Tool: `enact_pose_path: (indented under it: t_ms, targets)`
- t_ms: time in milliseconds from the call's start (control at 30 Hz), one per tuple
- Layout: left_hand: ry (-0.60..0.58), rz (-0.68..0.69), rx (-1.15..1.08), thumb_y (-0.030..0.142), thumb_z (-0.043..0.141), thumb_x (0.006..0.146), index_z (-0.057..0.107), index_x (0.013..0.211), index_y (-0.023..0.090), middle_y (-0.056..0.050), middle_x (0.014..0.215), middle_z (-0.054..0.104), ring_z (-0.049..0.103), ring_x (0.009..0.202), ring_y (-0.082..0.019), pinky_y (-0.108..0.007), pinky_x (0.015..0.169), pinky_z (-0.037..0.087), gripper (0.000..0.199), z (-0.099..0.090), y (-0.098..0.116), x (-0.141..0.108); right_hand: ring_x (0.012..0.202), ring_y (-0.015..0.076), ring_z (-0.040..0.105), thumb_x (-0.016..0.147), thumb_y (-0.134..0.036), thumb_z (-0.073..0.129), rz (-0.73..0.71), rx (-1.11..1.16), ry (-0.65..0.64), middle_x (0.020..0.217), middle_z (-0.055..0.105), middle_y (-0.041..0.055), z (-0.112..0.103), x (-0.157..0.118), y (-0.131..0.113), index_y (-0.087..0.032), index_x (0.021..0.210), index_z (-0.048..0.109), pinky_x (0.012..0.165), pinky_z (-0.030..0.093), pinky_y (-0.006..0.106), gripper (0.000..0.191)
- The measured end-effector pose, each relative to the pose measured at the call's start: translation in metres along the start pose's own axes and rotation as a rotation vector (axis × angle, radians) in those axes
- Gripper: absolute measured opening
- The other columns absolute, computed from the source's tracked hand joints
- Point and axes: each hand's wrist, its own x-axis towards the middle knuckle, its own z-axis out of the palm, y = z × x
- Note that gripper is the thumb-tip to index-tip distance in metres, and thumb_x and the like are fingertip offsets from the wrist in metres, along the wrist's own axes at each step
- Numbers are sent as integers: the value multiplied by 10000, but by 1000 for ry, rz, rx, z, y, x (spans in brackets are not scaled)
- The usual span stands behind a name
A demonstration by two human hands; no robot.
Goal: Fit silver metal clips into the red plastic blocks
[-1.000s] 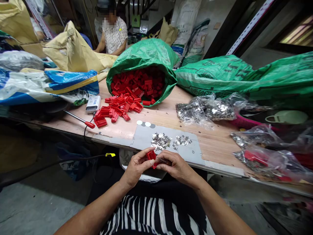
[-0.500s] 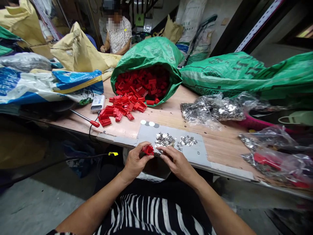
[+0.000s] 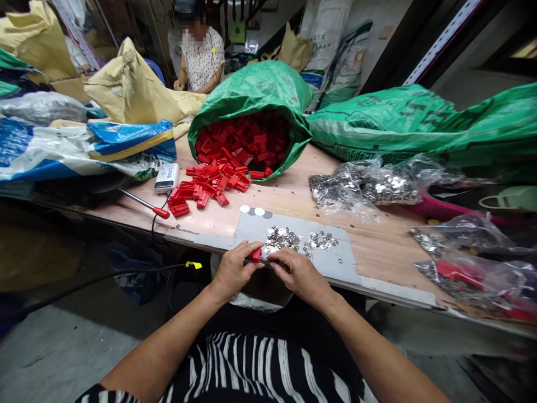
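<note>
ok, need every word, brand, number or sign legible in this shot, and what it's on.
Nothing reads clearly enough to quote.
Green sack at right: large dark characters and a smaller line near its lower edge; creased and blurred, unreadable.
Blue-and-white bag at left: blue characters, too distorted to read.
Small white device: printed label, too small.
White sack at the back: faint print, too small and blurred.

Grey floor [image 3: 59, 358], pale wall [image 3: 380, 15] behind
</note>
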Motion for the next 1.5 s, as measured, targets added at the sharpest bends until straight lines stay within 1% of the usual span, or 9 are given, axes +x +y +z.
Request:
enact_pose_path:
  t_ms: [167, 400, 567, 767, 933, 1133, 1200, 1367, 1500]
  targets:
    - [-7, -5, -7, 155, 710, 741, 613, 1156, 205, -71, 1114, 707, 660, 1033, -206, -393, 1014, 468, 429, 0, 0, 2, 828, 173, 611, 870, -126, 531, -25, -18, -6, 888, 648, 59, 2, -1, 3, -189, 990, 655, 760, 489, 304, 184]
    - [-13, -28, -47, 132, 702, 741, 628, 1116, 210, -60, 1085, 707, 658, 1000, -186, -315, 902, 516, 389, -1, 1, 0, 826, 170, 609, 864, -111, 531, -24, -25, -13, 883, 644, 55, 1, 0, 4, -192, 962, 654, 758, 491, 304, 177]
    - [7, -37, -57, 133, 706, 735, 646, 1061, 212, -43, 1019, 717, 666, 935, -174, -291, 856, 517, 341, 2, 0, -1, 820, 171, 606, 853, -94, 538, 37, -108, -37, 866, 632, 51, 5, 2, -5, -187, 921, 652, 759, 484, 293, 162]
    - [20, -52, -71, 164, 712, 734, 653, 1032, 216, -35, 994, 717, 663, 905, -171, -288, 836, 510, 308, 4, -1, -2, 829, 171, 590, 872, -101, 506, 101, -181, -18, 888, 604, 58, 14, 3, -16, -178, 932, 629, 764, 474, 286, 157]
    - [51, -164, -127, 174, 718, 724, 636, 1010, 215, -27, 969, 708, 657, 886, -173, -295, 834, 501, 300, 2, 2, -3, 872, 181, 586, 907, -155, 488, 91, -70, -36, 925, 607, 62, 5, 1, -14, -189, 1013, 612, 799, 469, 314, 166]
    - [64, -248, -208, 201, 719, 723, 614, 974, 208, -18, 911, 690, 646, 830, -167, -285, 804, 489, 273, -4, 11, -3, 934, 185, 571, 945, -194, 410, 49, 80, 33, 991, 593, 69, -8, -7, -9, -215, 1083, 552, 832, 456, 324, 199]
    - [77, -256, -239, 198, 719, 723, 607, 965, 207, -19, 918, 681, 638, 834, -164, -284, 808, 485, 266, -4, 14, -3, 902, 179, 580, 947, -206, 404, 78, 110, 15, 976, 606, 54, -10, -10, -8, -227, 1091, 521, 800, 456, 315, 187]
    - [98, -241, -286, 196, 700, 738, 588, 949, 204, -31, 952, 664, 627, 861, -164, -288, 815, 488, 239, -4, 18, -4, 719, 158, 586, 971, -231, 341, 164, 172, -87, 795, 622, -4, -14, -13, -10, -241, 1128, 443, 706, 452, 297, 188]
    - [68, -212, -208, 164, 667, 754, 596, 984, 210, -25, 940, 675, 633, 855, -164, -298, 820, 488, 244, -5, 15, -3, 787, 166, 608, 942, -192, 397, 132, 155, -59, 854, 651, 18, -9, -8, -14, -237, 1081, 484, 744, 460, 306, 170]
